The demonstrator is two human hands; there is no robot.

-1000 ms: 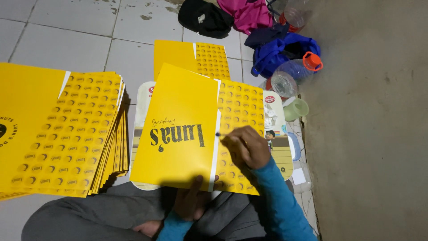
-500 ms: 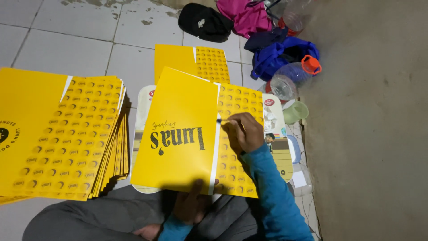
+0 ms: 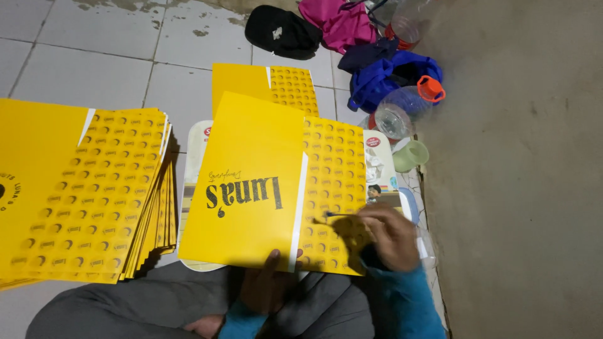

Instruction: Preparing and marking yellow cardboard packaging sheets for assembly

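Observation:
A yellow printed sheet (image 3: 251, 182) with dark lettering and a patterned right panel lies across my lap. My left hand (image 3: 267, 285) grips its near edge, thumb on top and fingers underneath. My right hand (image 3: 391, 235) rests on the sheet's patterned panel and holds a thin brush-like stick (image 3: 336, 215), whose tip touches the pattern near the white strip. Under the sheet lies a white printed board (image 3: 196, 157).
A thick stack of the same yellow sheets (image 3: 88, 194) sits on the tiles to my left. Another yellow sheet (image 3: 251, 78) lies beyond. Bags, a blue cloth (image 3: 383, 78), a clear jug with an orange cap (image 3: 408, 103) and a green cup (image 3: 411, 155) line the grey wall.
My right hand has slid down and to the right along the patterned panel with the stick. The sheet and my left hand stay almost where they were.

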